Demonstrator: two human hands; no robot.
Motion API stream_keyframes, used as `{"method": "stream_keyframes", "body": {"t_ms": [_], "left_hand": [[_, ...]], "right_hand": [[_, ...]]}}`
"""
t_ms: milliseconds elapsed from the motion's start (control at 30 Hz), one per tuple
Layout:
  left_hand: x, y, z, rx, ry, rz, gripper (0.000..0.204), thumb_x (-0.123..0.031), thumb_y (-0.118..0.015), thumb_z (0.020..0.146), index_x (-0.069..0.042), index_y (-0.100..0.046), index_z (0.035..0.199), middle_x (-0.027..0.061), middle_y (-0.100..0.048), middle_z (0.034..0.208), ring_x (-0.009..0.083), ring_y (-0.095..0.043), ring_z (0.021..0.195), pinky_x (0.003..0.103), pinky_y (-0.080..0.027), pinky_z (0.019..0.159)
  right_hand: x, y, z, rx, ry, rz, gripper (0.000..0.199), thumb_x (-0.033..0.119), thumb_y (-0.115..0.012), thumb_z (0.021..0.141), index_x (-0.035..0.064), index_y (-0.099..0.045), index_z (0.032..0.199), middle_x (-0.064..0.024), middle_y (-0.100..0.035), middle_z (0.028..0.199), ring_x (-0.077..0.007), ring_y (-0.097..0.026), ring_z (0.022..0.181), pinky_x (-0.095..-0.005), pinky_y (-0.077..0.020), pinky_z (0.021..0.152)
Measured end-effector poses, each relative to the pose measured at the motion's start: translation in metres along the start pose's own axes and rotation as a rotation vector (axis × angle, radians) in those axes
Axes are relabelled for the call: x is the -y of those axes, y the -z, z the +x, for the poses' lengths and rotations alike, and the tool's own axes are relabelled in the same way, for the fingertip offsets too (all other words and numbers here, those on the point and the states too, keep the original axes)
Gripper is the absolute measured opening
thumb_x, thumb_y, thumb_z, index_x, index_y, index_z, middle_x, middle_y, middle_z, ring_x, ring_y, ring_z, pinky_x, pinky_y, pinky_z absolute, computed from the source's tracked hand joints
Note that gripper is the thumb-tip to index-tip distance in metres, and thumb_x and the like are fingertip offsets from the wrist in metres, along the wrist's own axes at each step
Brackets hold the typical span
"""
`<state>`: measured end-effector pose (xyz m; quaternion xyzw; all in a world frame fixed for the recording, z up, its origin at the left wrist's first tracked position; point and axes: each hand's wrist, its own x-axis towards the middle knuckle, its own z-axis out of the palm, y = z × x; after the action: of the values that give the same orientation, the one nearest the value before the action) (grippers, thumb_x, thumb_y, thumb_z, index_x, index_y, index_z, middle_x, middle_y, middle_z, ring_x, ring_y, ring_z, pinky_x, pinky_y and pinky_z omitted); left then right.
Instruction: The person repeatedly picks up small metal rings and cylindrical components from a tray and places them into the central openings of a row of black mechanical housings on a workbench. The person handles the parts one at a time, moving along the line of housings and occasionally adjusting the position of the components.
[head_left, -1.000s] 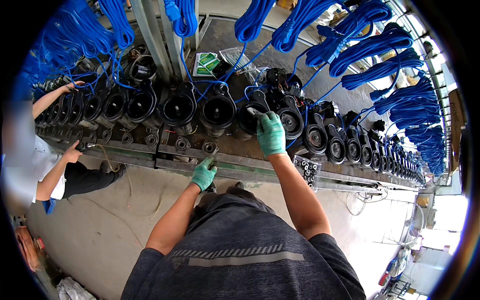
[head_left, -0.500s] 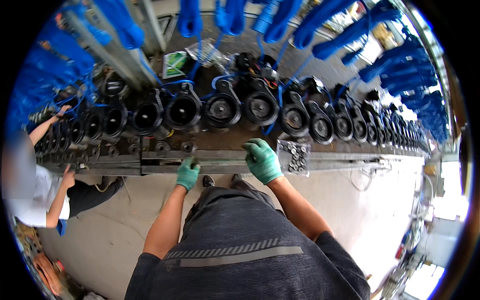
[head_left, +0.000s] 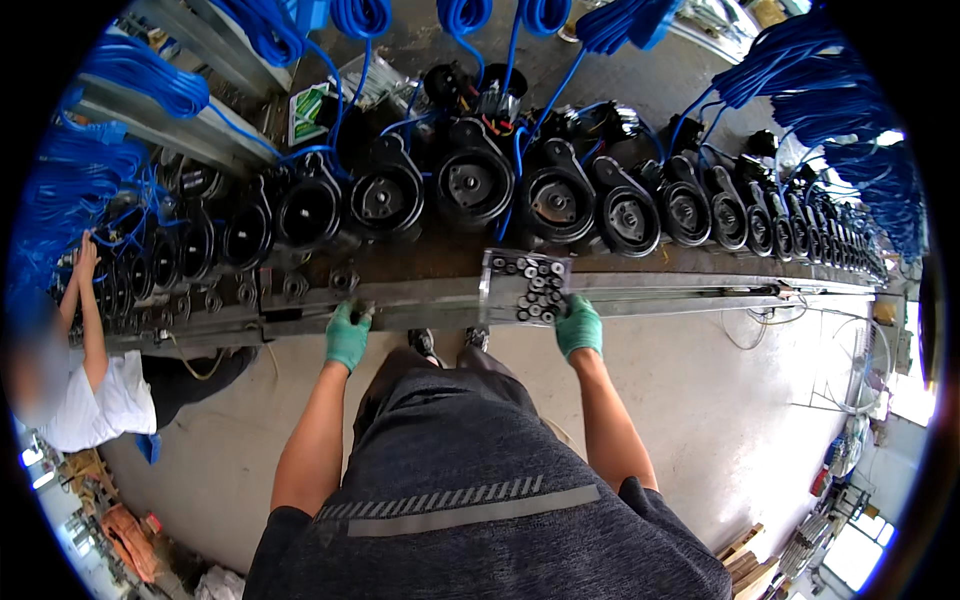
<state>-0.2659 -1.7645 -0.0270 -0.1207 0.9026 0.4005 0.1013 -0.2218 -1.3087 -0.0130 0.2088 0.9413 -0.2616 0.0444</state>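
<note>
My right hand (head_left: pixel 580 330), in a green glove, grips the right edge of a clear plastic tray (head_left: pixel 487 290). Inside lie many small dark and silver round parts (head_left: pixel 540 290). My left hand (head_left: pixel 347 338), gloved the same, hovers at the front rail with its thumb and fingers closed around a small dark thing I cannot make out. Just beyond it, a small round metal part (head_left: pixel 344 279) sits on the bench. Behind the tray stand black round housings (head_left: pixel 475 187) with upright lugs, in a long row.
Coils of blue cable (head_left: pixel 605 28) hang above the row, their leads running down to the housings. A metal rail (head_left: pixel 660 300) forms the bench's front edge. At the left, a co-worker (head_left: pixel 105 400) in white reaches toward the cables. A green-and-white packet (head_left: pixel 308 112) lies behind.
My right hand has gone from the tray's left side to its right edge and grips it. The tray has shifted left relative to the housings. My left hand stays near the rail.
</note>
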Motion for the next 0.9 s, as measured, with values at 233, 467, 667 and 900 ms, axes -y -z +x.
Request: {"method": "stream_keyframes", "body": {"t_ms": [233, 467, 667, 900], "left_hand": [[-0.013, -0.005, 0.001, -0.042, -0.074, 0.062, 0.045, -0.010, -0.075, 0.087, 0.000, -0.065, 0.130, 0.0169, -0.071, 0.118, 0.0300, -0.069, 0.105, 0.038, -0.053, 0.095], [0.016, -0.012, 0.006, -0.019, -0.147, 0.010, 0.053, -0.013, -0.077, 0.082, 0.001, -0.063, 0.132, 0.0202, -0.069, 0.122, 0.0369, -0.065, 0.112, 0.043, -0.051, 0.099], [0.006, 0.001, 0.003, 0.072, -0.139, -0.064, 0.051, -0.009, -0.076, 0.084, 0.000, -0.063, 0.132, 0.0186, -0.068, 0.122, 0.0352, -0.066, 0.109, 0.041, -0.052, 0.096], [0.007, 0.011, 0.004, 0.200, -0.101, -0.185, 0.047, -0.006, -0.072, 0.090, 0.000, -0.061, 0.135, 0.0163, -0.068, 0.127, 0.0267, -0.068, 0.113, 0.036, -0.053, 0.098]], "right_hand": [[0.092, -0.072, -0.020, 0.074, 0.091, 0.272, 0.017, 0.012, -0.059, 0.091, -0.0023, -0.064, 0.099, -0.0279, -0.067, 0.098, -0.0482, -0.064, 0.095, -0.0541, -0.0517, 0.084], [0.132, -0.040, -0.020, 0.072, 0.329, 0.161, 0.026, 0.012, -0.070, 0.088, 0.0055, -0.066, 0.113, -0.0212, -0.063, 0.113, -0.0441, -0.064, 0.100, -0.0519, -0.0541, 0.084], [0.172, -0.027, -0.011, 0.333, 0.651, -0.159, 0.025, 0.015, -0.070, 0.088, 0.0112, -0.069, 0.113, -0.0157, -0.063, 0.113, -0.0367, -0.064, 0.105, -0.0470, -0.0552, 0.089], [0.192, -0.061, 0.010, 0.470, 0.703, -0.413, 0.027, 0.011, -0.065, 0.090, 0.0137, -0.069, 0.117, -0.0149, -0.064, 0.120, -0.0346, -0.067, 0.110, -0.0454, -0.0559, 0.092]]}}
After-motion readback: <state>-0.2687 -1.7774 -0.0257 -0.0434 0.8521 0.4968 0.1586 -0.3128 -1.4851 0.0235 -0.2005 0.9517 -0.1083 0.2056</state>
